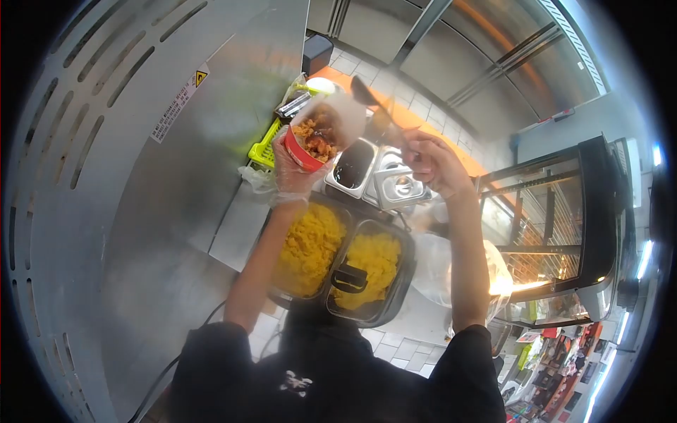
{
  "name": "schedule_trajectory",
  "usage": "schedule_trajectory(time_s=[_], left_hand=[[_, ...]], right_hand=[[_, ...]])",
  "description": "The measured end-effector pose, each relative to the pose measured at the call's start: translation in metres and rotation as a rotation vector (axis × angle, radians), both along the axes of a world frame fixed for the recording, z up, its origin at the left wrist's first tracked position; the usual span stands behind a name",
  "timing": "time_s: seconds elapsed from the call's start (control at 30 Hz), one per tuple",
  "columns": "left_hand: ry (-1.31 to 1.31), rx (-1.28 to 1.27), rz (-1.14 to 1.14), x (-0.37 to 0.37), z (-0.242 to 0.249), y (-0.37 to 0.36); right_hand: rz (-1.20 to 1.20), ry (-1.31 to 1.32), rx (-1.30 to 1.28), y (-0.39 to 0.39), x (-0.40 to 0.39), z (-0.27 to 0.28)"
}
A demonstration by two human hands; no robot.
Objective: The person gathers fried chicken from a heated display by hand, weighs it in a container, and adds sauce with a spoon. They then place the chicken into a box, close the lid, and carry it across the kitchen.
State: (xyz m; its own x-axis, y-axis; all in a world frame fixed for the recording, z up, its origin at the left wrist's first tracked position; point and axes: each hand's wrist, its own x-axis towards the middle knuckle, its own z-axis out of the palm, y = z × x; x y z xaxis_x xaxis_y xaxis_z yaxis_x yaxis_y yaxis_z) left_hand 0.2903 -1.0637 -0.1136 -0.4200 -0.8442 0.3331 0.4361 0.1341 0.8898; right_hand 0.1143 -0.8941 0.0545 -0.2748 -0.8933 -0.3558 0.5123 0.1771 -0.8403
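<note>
A red container point(302, 154) with brown, crumbly-looking food in it is held by my left hand point(291, 176), which wears a clear plastic glove. The container tilts, and its pale lid or liner stands up behind the food. My right hand point(431, 161) has its fingers closed round the handle of a ladle point(367, 95), whose dark bowl is raised to the right of the container. Between my hands sits a metal pan point(352, 169) of dark sauce. Beside it is another metal pan with a lid point(400, 182).
Two trays of yellow food point(310, 250) are below my hands, with a black handle point(349, 278) on the right one. A green basket point(266, 146) is at the left. A glass display cabinet point(543, 225) and a plastic bag point(441, 271) are at the right.
</note>
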Motion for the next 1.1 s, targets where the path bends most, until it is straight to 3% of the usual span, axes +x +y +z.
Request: schedule_trajectory(time_s=[0.1, 0.17, 0.23, 0.3, 0.43, 0.5, 0.53, 0.7, 0.77, 0.9, 1.03, 1.1], left_hand=[[0.01, 0.104, -0.044, 0.01, -0.009, -0.011], [-0.07, -0.078, 0.098, 0.022, 0.009, -0.016], [-0.102, 0.024, 0.094, 0.034, 0.021, -0.017], [-0.064, 0.203, 0.048, 0.043, 0.019, -0.024], [-0.162, 0.173, 0.069, 0.056, 0.005, -0.027], [-0.204, 0.132, 0.079, 0.06, 0.0, -0.023], [-0.224, 0.123, 0.08, 0.062, -0.002, -0.021], [-0.239, 0.155, 0.058, 0.069, 0.006, -0.005], [-0.225, 0.172, 0.047, 0.07, 0.007, -0.007], [-0.272, 0.135, 0.079, 0.073, 0.0, -0.008], [-0.268, 0.069, 0.101, 0.074, -0.009, -0.013], [-0.241, 0.16, 0.048, 0.075, 0.002, -0.012]], right_hand=[[-0.047, 0.171, -0.102, 0.009, -0.019, -0.003], [-0.125, 0.406, 0.055, 0.011, -0.021, 0.009], [-0.114, 0.529, 0.148, 0.01, -0.036, -0.016], [0.015, 1.216, 0.382, 0.004, -0.035, -0.041], [0.348, 1.696, 0.736, -0.026, -0.013, -0.102], [0.205, 1.948, 0.428, -0.028, -0.018, -0.159], [0.234, 2.041, 0.48, -0.036, -0.011, -0.168], [0.35, 2.054, 0.48, -0.05, 0.008, -0.188], [0.602, 1.82, 0.577, -0.055, 0.011, -0.181], [0.594, 1.704, 0.652, -0.045, 0.004, -0.183], [0.429, 1.439, 0.562, -0.021, -0.024, -0.186], [0.38, 1.356, 0.562, -0.009, -0.035, -0.183]])
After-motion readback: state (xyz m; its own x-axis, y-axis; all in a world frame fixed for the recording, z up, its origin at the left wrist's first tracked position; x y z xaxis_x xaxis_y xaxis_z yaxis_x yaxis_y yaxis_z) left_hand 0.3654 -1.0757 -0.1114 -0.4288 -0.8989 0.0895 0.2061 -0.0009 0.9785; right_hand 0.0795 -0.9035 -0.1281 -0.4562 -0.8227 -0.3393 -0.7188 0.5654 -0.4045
